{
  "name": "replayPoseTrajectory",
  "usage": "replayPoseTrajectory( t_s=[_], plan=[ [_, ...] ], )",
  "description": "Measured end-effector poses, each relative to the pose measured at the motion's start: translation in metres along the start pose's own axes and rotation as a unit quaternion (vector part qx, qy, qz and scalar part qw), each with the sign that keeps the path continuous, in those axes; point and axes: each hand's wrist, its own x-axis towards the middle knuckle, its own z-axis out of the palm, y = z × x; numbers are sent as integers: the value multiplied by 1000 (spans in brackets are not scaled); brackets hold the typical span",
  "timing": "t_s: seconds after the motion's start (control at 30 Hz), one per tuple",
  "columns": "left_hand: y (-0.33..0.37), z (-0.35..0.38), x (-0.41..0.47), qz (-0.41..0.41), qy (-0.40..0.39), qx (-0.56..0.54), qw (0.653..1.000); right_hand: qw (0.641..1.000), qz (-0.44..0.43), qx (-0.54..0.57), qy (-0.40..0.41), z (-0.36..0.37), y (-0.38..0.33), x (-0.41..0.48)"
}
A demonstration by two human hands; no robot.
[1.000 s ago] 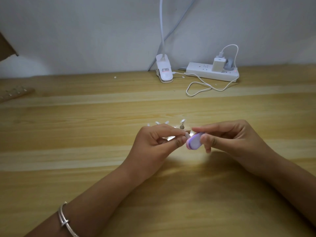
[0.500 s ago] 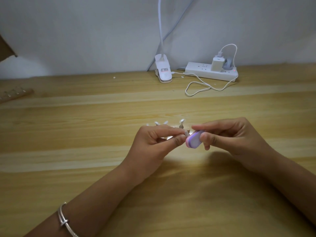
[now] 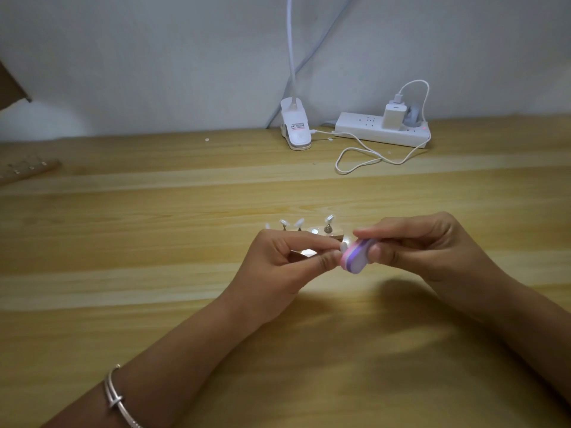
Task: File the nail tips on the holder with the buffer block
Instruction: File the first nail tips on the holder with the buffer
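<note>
In the head view, just right of centre, the likeliest slip is the small nail tip (image 3: 343, 247) popping out of the left hand's (image 3: 278, 261) thumb-and-forefinger pinch if the buffer block (image 3: 355, 257) bears on it too hard. The right hand (image 3: 426, 248) clamps the block between thumb and fingers, its pink edge touching the tip. The holder (image 3: 336, 234), carrying other tips, stands just behind both hands.

Left hand (image 3: 278, 261) pinches nail tip (image 3: 343, 247) against buffer block (image 3: 355, 257)
</note>
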Motion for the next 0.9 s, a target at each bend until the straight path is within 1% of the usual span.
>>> replayPoseTrajectory(
  t_s=[0.07,0.2,0.33,0.5,0.63,0.77,0.83,0.9],
  plan=[
    [0,-1,0,-1,-7,-10,1000,1000,-7,-12,-14,0,0,0],
    [-1,-1,0,-14,-8,-6,1000,1000,-1,1,19,-3,-3,2],
    [2,0,0,-12,-17,-6,1000,1000,-10,9,-2,0,-3,1],
    [0,-2,-1,-7,-36,-5,999,1000,-9,5,15,-2,-3,1],
    [1,-2,-1,-12,-34,-17,999,1000,-9,-6,3,0,-1,1],
    [2,-2,-1,-23,-39,-19,999,999,-11,-5,32,-6,-3,3],
    [1,-2,-1,-21,-41,-15,999,1000,-12,-4,25,-4,-2,1],
    [0,-2,-1,-20,-44,-14,999,1000,-17,-6,1,-1,0,1]
  ],
)
